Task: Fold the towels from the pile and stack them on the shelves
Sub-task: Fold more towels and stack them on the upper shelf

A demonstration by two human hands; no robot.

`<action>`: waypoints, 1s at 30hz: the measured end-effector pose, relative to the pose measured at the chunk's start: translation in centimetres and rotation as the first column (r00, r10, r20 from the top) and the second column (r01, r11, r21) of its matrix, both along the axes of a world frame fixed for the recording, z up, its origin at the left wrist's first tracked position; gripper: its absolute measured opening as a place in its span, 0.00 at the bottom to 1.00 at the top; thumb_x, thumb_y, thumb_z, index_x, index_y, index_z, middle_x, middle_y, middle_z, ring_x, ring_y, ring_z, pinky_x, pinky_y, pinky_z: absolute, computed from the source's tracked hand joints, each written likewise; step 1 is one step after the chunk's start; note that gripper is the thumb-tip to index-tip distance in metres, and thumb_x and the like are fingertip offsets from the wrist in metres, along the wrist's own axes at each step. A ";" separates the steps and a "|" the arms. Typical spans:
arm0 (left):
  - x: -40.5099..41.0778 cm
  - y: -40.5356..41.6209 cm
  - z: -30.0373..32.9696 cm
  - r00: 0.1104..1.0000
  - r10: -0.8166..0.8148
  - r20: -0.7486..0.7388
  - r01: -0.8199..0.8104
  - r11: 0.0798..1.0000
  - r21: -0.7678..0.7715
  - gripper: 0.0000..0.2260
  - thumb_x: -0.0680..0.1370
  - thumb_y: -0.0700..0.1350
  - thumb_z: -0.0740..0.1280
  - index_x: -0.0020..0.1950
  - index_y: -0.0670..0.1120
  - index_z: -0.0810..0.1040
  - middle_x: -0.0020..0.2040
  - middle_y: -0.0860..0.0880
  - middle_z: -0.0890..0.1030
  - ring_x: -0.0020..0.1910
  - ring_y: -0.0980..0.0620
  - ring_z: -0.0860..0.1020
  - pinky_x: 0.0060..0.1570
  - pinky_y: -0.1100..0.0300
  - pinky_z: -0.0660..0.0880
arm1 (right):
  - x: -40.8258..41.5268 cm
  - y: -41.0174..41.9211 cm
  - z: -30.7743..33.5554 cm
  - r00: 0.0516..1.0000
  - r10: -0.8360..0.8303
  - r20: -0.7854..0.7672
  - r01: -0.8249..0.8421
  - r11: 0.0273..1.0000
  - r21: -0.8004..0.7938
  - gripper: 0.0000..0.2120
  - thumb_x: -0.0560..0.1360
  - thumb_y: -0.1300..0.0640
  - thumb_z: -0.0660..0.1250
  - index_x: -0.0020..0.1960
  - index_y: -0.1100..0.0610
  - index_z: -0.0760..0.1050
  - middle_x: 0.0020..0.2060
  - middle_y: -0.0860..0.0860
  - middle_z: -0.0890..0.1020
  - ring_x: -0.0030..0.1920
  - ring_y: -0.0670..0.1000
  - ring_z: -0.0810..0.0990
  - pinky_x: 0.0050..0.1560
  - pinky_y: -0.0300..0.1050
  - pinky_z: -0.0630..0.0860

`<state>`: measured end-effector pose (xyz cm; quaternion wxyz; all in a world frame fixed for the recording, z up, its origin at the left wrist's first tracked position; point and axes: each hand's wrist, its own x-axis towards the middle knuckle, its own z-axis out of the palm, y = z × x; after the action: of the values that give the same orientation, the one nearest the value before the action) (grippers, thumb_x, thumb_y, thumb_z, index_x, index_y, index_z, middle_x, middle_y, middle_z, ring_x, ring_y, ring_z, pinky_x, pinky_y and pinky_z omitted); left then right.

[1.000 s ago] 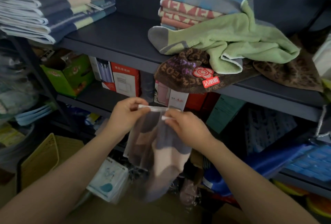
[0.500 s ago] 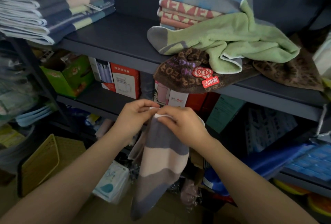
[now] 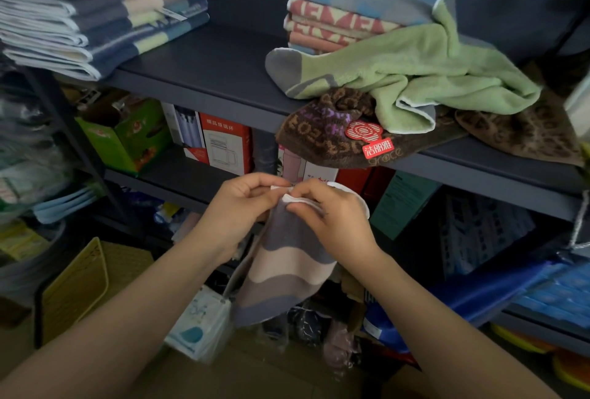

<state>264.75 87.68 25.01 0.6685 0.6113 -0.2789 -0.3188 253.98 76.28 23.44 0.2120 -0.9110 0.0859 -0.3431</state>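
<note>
A grey and beige wavy-striped towel (image 3: 284, 271) hangs in front of the lower shelf. My left hand (image 3: 239, 204) and my right hand (image 3: 329, 216) pinch its white top edge, close together. On the dark shelf (image 3: 204, 79) above lie an unfolded green towel (image 3: 415, 76) and a brown lettered towel (image 3: 332, 133) that droops over the shelf edge. Behind them stands a folded stack of pink and blue towels (image 3: 338, 12). A taller folded stack of striped towels (image 3: 95, 12) sits at the far left of the shelf.
Boxes, a green carton (image 3: 127, 133) and a red and white box (image 3: 220, 143), fill the lower shelf. A yellow basket (image 3: 83, 283) stands on the floor at left. Blue plastic items (image 3: 526, 287) lie at right. A packaged item (image 3: 198, 322) sits below the towel.
My hands have come together at the towel's top edge, bringing its corners close. The towel now hangs narrower and doubled, with its stripes facing me.
</note>
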 end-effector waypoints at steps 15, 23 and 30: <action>2.1 1.3 -0.3 0.848 0.037 0.529 0.008 0.997 -0.082 0.15 0.73 0.42 0.64 0.43 0.65 0.77 0.42 0.62 0.80 0.44 0.63 0.78 0.45 0.68 0.73 | -1.9 -1.9 0.7 0.933 0.182 -0.309 -0.112 0.967 0.229 0.15 0.71 0.42 0.63 0.49 0.52 0.72 0.38 0.45 0.79 0.36 0.44 0.76 0.35 0.40 0.68; 5.1 2.3 -2.1 0.786 0.093 0.611 -0.159 0.986 0.054 0.19 0.79 0.37 0.58 0.40 0.62 0.70 0.43 0.53 0.77 0.44 0.54 0.74 0.46 0.55 0.71 | -2.0 -3.2 0.5 0.862 0.201 -0.466 -0.261 0.963 -0.067 0.11 0.76 0.53 0.64 0.38 0.54 0.67 0.30 0.45 0.71 0.33 0.50 0.72 0.33 0.43 0.62; 6.8 2.9 -4.6 0.783 0.226 0.580 -0.306 0.951 0.043 0.17 0.79 0.35 0.56 0.39 0.57 0.66 0.37 0.52 0.73 0.36 0.58 0.68 0.36 0.61 0.65 | -0.8 -3.0 2.3 0.981 0.093 -0.173 -0.175 0.809 -0.561 0.19 0.72 0.43 0.64 0.32 0.56 0.74 0.38 0.51 0.77 0.48 0.53 0.70 0.52 0.47 0.62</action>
<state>271.57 90.54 20.41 0.5504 0.7549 -0.3540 -0.0426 253.15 73.27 25.78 -0.0543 -0.9576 -0.0714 -0.2738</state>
